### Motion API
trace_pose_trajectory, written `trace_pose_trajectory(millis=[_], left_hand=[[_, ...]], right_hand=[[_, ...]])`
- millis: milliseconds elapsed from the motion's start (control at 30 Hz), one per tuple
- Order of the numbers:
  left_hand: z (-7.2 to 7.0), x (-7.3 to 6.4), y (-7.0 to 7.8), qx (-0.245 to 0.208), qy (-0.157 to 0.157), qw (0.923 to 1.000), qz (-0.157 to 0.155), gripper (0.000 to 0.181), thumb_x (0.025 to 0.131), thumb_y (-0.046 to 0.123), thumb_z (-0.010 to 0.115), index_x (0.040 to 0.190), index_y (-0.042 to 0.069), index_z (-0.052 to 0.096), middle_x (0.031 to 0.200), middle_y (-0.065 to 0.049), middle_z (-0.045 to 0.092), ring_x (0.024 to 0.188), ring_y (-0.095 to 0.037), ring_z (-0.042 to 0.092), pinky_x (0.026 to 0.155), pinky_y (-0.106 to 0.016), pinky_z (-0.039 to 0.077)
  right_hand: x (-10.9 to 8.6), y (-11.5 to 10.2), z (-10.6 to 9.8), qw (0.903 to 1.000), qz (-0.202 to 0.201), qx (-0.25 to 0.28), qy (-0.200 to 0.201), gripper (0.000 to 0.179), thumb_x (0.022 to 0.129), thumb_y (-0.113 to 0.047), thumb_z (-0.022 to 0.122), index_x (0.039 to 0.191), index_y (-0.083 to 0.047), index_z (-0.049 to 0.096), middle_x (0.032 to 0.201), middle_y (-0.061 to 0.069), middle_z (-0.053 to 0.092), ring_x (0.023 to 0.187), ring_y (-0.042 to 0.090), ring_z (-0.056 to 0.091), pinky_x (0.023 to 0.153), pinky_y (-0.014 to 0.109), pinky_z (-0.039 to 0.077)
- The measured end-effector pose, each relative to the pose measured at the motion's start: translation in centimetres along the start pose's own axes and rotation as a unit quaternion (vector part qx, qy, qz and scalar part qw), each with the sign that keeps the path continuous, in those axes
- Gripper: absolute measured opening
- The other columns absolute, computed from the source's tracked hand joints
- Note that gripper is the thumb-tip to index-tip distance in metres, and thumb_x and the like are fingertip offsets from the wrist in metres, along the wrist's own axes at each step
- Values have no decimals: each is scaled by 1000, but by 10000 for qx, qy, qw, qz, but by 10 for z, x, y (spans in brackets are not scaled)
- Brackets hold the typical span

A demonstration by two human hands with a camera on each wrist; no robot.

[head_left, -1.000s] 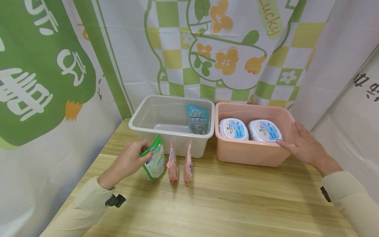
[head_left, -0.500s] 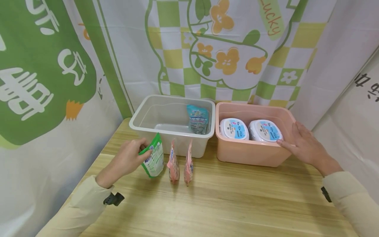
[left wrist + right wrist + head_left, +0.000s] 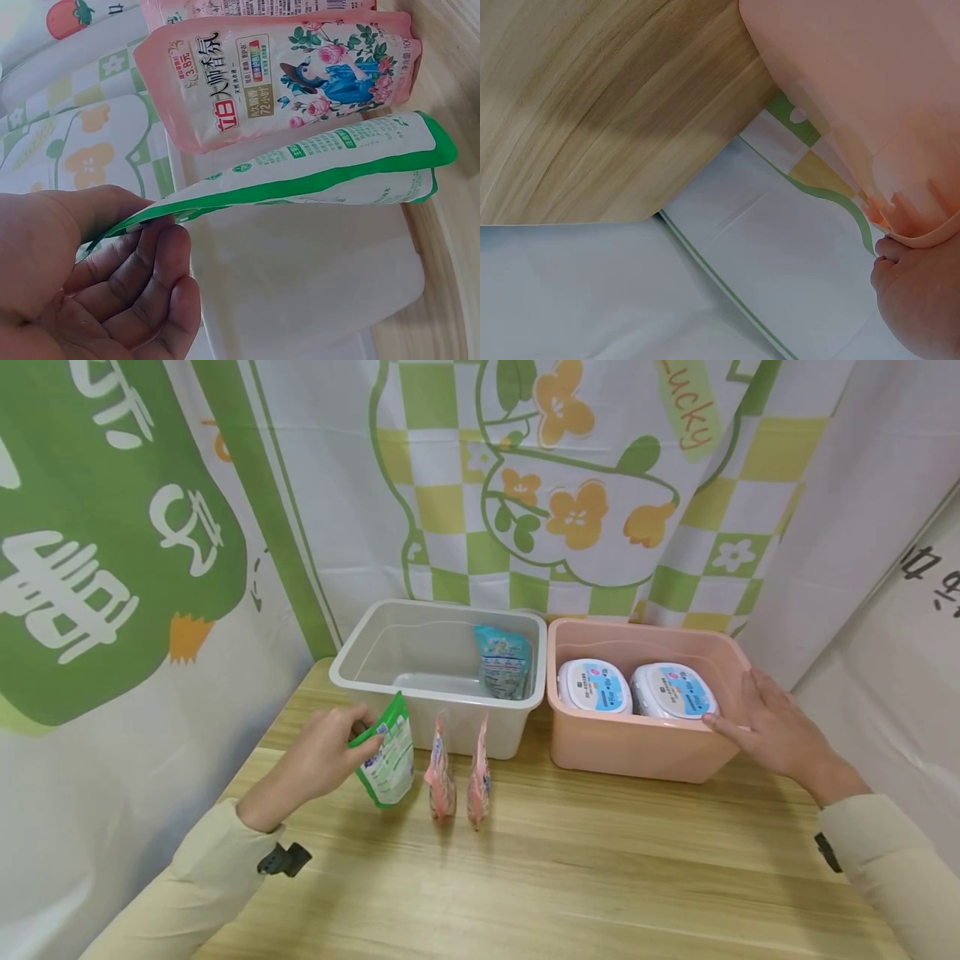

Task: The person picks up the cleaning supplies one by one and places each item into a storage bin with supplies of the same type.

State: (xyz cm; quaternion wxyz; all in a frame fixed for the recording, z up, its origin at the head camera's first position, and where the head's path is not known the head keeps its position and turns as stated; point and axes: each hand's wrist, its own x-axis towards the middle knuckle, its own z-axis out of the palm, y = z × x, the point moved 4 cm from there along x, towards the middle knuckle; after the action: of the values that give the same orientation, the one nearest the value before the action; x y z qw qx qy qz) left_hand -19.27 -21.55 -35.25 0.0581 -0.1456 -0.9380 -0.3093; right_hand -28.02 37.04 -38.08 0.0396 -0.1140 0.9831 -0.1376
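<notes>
Head view. The left hand, at 8 o'clock, pinches a green-edged white plastic pouch by its upper edge, presumably because the flat seal offers an easy hold. Whether the pouch's base clears the pale wooden table cannot be told. At 6 o'clock, one pink printed plastic pouch and another pink plastic pouch stand edge-on, apart, probably steadied by their full bases. Behind them, a rectangular grey plastic tub holds a blue plastic pouch at its 3 o'clock end, seemingly propped by the wall. Alongside, a rectangular pink plastic tub contains one white lidded container and another white container, lids upward. The right hand rests on this tub's 4 o'clock corner, thumb over the rim, perhaps for steadiness; whether the fingers curl round it cannot be told.

Left wrist view. The pinched pouch extends toward 3 o'clock, thickest away from the grip, where its contents likely settle.

Right wrist view. The right hand meets the pink rim at 4 o'clock.
</notes>
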Motion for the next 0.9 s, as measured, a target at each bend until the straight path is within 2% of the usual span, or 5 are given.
trace_pose_trajectory(millis=[500,900], left_hand=[[-12,1,6,90,24,9998,148,4,98,3,70,97,-1,68,89,-14,78,74,-17,75,57,-24,58],[-28,3,16,221,-12,9997,132,13,99,6,69,106,-4,71,92,-16,79,74,-18,76,55,-24,56]], right_hand=[[2,3,1,9998,-44,27,186,108,106,-64,44,162,5,-18,170,32,-22,158,60,-7,120,81,8],[2,2,0,9998,-53,28,166,107,106,-64,44,162,4,-18,171,32,-21,157,62,-5,119,82,9]])
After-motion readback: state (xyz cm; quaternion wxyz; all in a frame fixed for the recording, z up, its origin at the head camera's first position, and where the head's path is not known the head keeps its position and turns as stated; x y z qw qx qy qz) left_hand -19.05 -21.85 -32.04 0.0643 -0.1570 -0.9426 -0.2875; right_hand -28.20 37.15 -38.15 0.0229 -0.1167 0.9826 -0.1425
